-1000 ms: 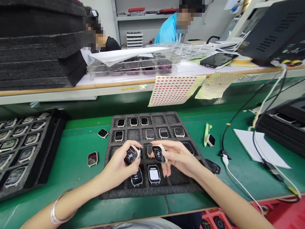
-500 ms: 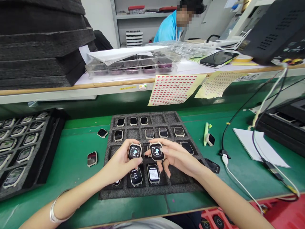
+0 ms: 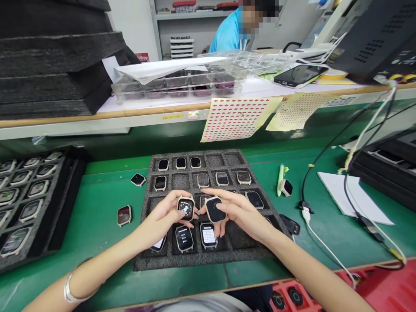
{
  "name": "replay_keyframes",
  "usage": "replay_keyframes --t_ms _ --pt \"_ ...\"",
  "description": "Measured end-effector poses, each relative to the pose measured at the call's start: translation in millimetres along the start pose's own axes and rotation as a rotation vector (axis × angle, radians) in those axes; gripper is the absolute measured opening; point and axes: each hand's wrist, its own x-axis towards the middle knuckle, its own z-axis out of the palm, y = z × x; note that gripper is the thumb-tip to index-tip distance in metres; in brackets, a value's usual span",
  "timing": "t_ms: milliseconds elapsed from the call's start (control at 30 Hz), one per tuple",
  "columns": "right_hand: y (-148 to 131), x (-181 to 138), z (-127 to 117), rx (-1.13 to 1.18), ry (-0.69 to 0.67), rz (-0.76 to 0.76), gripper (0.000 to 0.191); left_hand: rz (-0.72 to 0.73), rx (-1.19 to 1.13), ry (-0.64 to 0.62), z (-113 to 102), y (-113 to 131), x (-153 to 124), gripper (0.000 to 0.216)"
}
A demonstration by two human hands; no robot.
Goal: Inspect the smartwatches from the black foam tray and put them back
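Observation:
My left hand [image 3: 170,209] grips a smartwatch case [image 3: 186,209] with a lit watch face, the thumb lying on its screen. Beside it, my right hand [image 3: 234,212] holds a second smartwatch case [image 3: 214,210], tilted, its screen dark and the thumb at its right edge. Both hands are above a dark foam tray [image 3: 214,258] with square pockets. Several strapless watch cases lie in the pockets. In the near row, one watch [image 3: 184,238] shows a dark menu and another watch [image 3: 208,235] a white page. My hands hide some of the middle pockets.
Left stands another foam tray [image 3: 53,229] of watches. Two loose watches [image 3: 124,215] lie between the trays. Right are a green pen [image 3: 280,180], a watch [image 3: 286,187], cables [image 3: 305,212] and white paper [image 3: 354,197]. A person in blue [image 3: 224,34] is beyond the shelf.
The right watch's screen has gone from a lit face to dark, and that watch is now tilted. My left thumb has moved from the case's lower edge onto the screen.

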Motion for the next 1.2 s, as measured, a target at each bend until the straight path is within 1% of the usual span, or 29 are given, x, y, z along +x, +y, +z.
replay_keyframes --t_ms 400,567,767,933,1067,1200 --pt "0.5 -0.1 -2.4 -0.035 -0.023 -0.015 0.047 0.046 0.061 0.008 0.0 -4.5 3.2 0.028" --pt "-0.2 -0.4 -2.3 -0.031 0.005 -0.015 0.049 0.053 0.05 0.031 0.6 -5.4 3.3 0.026" --pt "-1.8 -0.7 -0.7 0.027 0.035 -0.049 0.045 0.041 0.018 0.038 0.2 -3.2 1.2 0.026" --pt "-4.4 -0.8 -0.8 0.073 0.015 -0.063 0.046 0.062 0.079 0.03 -4.2 -5.6 -1.2 0.034" --pt "-4.1 -0.8 -0.6 0.042 -0.006 -0.088 0.043 0.113 0.161 0.105 -5.8 -8.0 -2.5 0.041" --pt "-1.8 -0.2 -0.1 0.018 -0.02 -0.096 0.042 0.13 0.272 0.144 -2.8 -5.2 -1.7 0.039"
